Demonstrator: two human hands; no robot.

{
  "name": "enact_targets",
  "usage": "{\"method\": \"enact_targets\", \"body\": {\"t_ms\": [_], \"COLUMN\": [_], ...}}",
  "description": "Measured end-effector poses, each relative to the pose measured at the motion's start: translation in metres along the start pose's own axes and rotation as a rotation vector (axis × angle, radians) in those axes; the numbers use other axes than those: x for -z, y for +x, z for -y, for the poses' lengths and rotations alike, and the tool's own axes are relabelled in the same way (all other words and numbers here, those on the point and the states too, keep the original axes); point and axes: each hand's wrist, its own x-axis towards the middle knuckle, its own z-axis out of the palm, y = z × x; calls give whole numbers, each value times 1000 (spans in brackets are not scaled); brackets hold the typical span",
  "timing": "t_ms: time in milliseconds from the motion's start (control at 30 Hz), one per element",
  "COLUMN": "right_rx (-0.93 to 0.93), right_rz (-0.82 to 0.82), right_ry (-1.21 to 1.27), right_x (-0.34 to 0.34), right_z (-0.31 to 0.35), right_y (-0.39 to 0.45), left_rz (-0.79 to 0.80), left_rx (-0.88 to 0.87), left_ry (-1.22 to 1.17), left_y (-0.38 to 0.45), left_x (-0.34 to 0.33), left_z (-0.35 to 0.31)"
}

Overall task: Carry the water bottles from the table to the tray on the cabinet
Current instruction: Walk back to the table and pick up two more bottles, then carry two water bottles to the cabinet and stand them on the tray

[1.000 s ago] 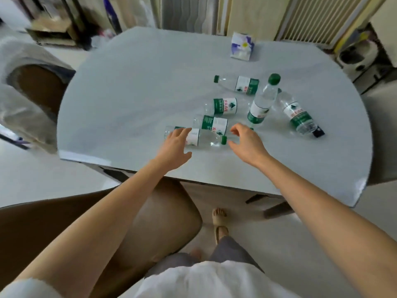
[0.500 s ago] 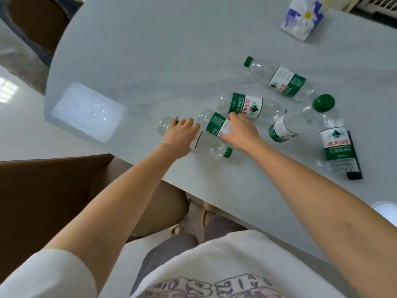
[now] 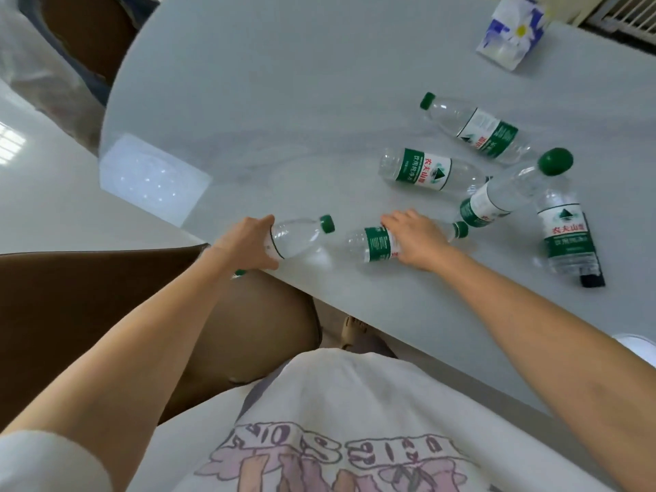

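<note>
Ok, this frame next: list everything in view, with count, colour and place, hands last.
water bottles: six, clear with green caps and labels; four loose on the table's right, one upright, two in hand
tissue pack: one, white and blue, far right
black object: one, under the rightmost bottle; cannot tell what
table: one, pale grey
chairs: brown, one near left, another far left
left hand: grips a bottle at the near edge
right hand: grips a lying bottle
</note>
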Motion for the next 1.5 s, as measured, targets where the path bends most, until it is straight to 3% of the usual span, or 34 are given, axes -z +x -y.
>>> {"method": "enact_targets", "body": {"t_ms": [133,233,300,400,500,633,800,1000,1133,1267,1367,1500], "right_rx": [245,216,21,-479,-855,-955,-764,-307,-76,93,193,226], "right_rz": [72,115,-39,-359,-289,-148,-179,-16,122,457,597,709], "right_ry": [-233,-187,125,564,860,1028,1091,1372,1460,1490,1391,1294], "right_x": [-12,-20,-24,-26,-28,-39,-37,-19,3,3,-19,-67], "right_z": [4,4,7,15,23,37,42,74,146,236,306,404], "right_y": [-22,-41,-53,-56,-42,-19,-3,1,-7,-43,-84,-156], "left_rz": [-67,-54,-27,-20,-26,20,-2,-256,-473,-686,-841,-1000], "left_rx": [66,80,83,113,156,234,351,474,486,425,341,413], "left_ry": [-121,-170,-172,-206,-308,-780,-1199,-1527,-1743,-1932,-2015,-2041], "left_y": [9,16,17,15,9,-4,-26,-90,-152,-232,-306,-424], "left_x": [3,-4,-11,-21,-27,-36,-40,-50,-63,-93,-125,-185], "left_z": [-7,-26,-40,-58,-74,-83,-89,-69,-46,-12,13,55]}}
